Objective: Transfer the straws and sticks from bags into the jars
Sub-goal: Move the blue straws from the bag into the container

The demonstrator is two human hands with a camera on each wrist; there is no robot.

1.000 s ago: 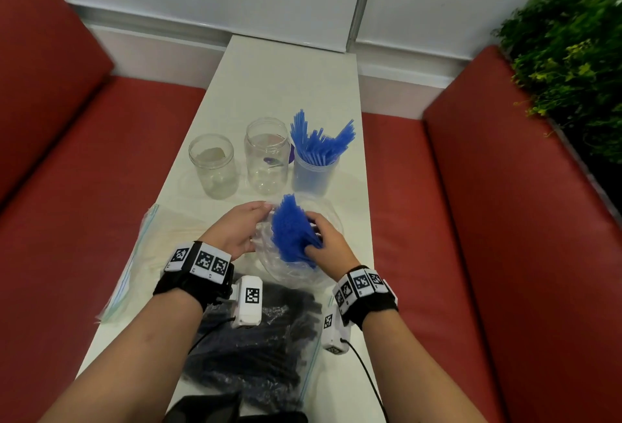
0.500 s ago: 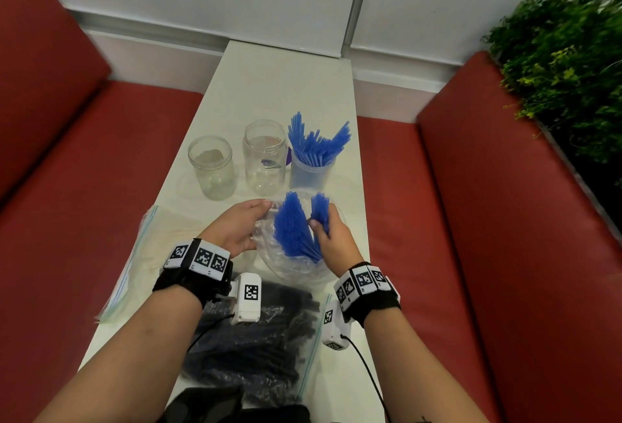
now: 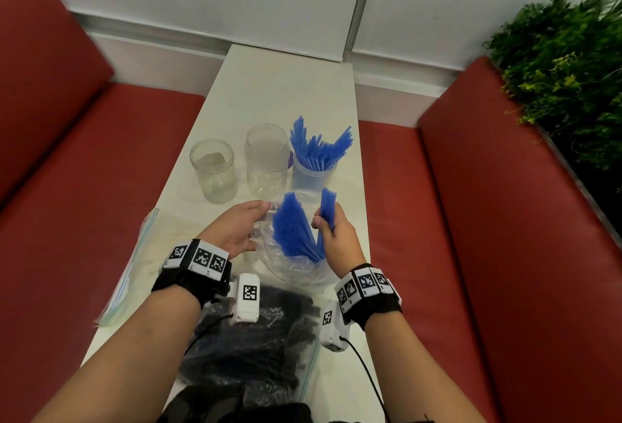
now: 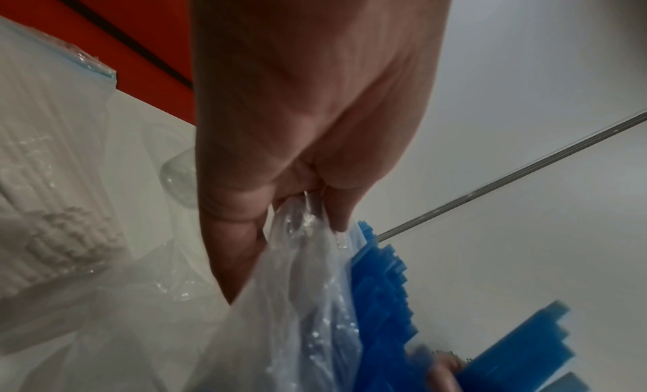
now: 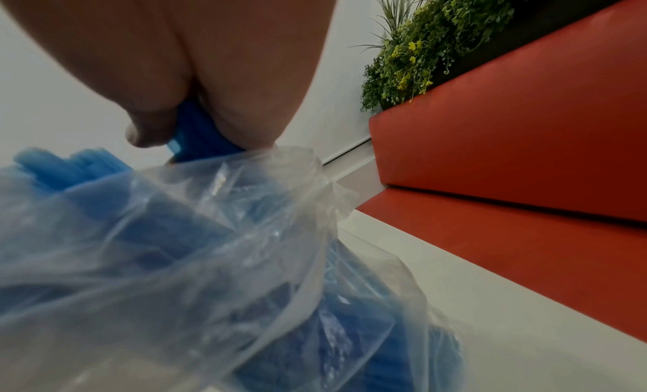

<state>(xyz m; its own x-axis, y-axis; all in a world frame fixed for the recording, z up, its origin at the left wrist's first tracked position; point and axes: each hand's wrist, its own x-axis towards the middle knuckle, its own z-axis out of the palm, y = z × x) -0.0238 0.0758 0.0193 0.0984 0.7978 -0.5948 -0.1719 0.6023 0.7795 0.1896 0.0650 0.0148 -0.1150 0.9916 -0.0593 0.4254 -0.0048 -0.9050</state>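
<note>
Blue straws (image 3: 327, 209), a small bunch, pinched in right hand (image 3: 336, 237), partly drawn out of clear bag (image 3: 292, 264). Left hand (image 3: 235, 227) pinches bag's mouth just left of that grip, holding it open; more straws remain inside. Step in hand: extraction. Next, as I judge: lift bunch clear, carry forward to part-filled jar (image 3: 313, 177) just beyond grip, drop in upright.

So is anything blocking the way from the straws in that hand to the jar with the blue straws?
Nothing visible does. The right hand holds its blue straws just in front of the jar, with open air between.
</note>
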